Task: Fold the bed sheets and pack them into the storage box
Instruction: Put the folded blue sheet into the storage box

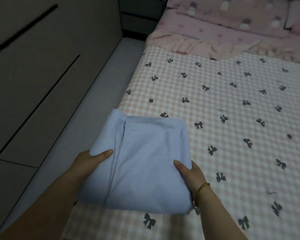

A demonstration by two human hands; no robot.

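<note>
A light blue sheet (142,161), folded into a thick square, hangs partly over the left edge of the bed. My left hand (92,160) grips its left side, thumb on top and fingers hidden beneath. My right hand (189,172) grips its right side the same way, a gold bracelet on that wrist. No storage box is in view.
The bed (232,110) wears a pink-and-white checked cover with dark bows. Pink pillows and a ruffled blanket (223,32) lie at its head. A grey wardrobe (33,66) stands to the left, with a narrow strip of pale floor (97,94) between.
</note>
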